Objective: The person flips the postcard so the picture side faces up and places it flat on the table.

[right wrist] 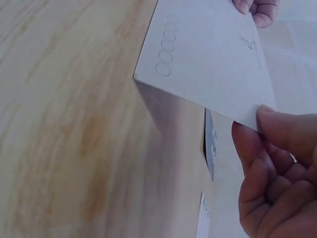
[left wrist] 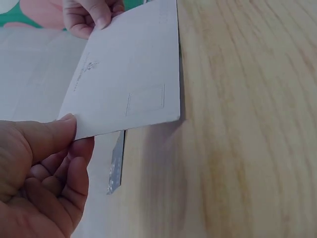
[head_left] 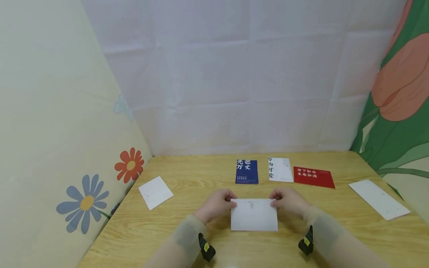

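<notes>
Both hands hold one white postcard (head_left: 254, 217) above the wooden table. My left hand (head_left: 217, 204) pinches its far left corner between thumb and fingers, while the right hand (head_left: 289, 200) pinches the far right corner. The postcard's upward face carries a small printed emblem near the far edge. In the left wrist view a stamp box (left wrist: 146, 99) is outlined on it. A row of postal-code ovals (right wrist: 167, 48) shows in the right wrist view. Its near edge is raised off the wood, casting a shadow below.
Beyond the hands lie a blue card (head_left: 247, 175), a white card with dark characters (head_left: 281, 170) and a red card (head_left: 315, 177). One blank-looking white card (head_left: 155, 192) is at left, another longer white card (head_left: 378, 200) at right. A white cloth (head_left: 248, 82) hangs behind the table (head_left: 187, 171).
</notes>
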The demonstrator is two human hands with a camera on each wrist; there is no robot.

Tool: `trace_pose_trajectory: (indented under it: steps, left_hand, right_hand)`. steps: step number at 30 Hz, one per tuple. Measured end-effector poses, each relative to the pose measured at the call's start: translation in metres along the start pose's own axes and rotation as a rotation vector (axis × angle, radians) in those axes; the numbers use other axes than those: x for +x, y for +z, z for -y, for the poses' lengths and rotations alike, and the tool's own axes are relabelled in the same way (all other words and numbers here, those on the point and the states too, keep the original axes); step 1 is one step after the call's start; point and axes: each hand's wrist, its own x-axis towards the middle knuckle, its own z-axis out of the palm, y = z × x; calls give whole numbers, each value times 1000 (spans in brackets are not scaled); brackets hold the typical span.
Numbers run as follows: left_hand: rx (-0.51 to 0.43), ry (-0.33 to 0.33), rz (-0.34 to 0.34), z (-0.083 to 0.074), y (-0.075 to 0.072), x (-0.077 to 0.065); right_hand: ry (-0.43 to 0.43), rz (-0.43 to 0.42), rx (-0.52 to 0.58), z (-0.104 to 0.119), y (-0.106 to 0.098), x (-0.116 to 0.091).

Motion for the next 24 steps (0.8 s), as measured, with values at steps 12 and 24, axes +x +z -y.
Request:
trace_pose_trajectory:
  steps: [12, 24]
  left_hand:
    - [77, 76, -58, -11, -11, 0]
    - [96, 172, -81, -10, -13, -1]
  right_hand:
    - [-64, -41, -25, 10, -10, -1]
    - [-139, -97, -76, 8, -9, -1]
